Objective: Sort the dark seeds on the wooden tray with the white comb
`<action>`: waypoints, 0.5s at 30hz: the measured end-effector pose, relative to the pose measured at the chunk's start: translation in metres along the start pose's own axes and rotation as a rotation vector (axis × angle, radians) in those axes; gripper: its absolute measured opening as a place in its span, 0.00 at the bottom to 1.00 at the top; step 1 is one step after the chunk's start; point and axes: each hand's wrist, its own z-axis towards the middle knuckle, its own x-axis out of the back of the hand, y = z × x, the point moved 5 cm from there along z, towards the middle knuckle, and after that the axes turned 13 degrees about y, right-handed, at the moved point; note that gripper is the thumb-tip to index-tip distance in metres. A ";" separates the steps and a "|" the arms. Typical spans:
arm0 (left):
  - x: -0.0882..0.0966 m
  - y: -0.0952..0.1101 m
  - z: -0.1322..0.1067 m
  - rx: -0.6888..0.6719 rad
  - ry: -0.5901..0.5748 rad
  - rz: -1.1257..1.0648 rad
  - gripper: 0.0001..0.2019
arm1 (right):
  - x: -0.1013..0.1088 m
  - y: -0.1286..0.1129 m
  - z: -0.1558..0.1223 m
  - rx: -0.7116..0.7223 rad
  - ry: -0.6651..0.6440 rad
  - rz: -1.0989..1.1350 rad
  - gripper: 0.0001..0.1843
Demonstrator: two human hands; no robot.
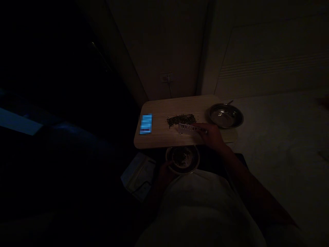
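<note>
My right hand (212, 135) is closed around a flat, pale tool with a row of dark holes (189, 128); its exact kind is unclear in the dim light. The tool is held over a light wooden board-like tabletop (159, 139), at the near edge of a spread pile of small dark bits (181, 119). Below the tabletop's front edge, a round bowl (197, 161) has dark bits scattered inside. My left hand (166, 171) grips this bowl at its left side, fingers mostly lost in shadow.
A lit phone (145, 124) lies at the tabletop's left end. On the right stands a shiny metal bowl (226, 116), with a handle-like piece sticking out behind it. White bedding (277, 147) spreads at right. A plugged-in cord (169, 87) hangs from the wall behind.
</note>
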 end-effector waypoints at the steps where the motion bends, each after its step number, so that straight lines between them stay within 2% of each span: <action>1: 0.000 -0.001 0.001 0.015 0.005 0.014 0.13 | 0.000 -0.002 0.000 0.006 -0.004 -0.001 0.19; 8: 0.004 0.000 0.002 -0.022 -0.053 -0.043 0.18 | 0.000 -0.006 -0.001 0.029 -0.022 0.006 0.19; 15: 0.002 0.000 0.002 -0.007 -0.035 0.007 0.14 | -0.001 -0.001 0.000 0.016 0.001 -0.004 0.19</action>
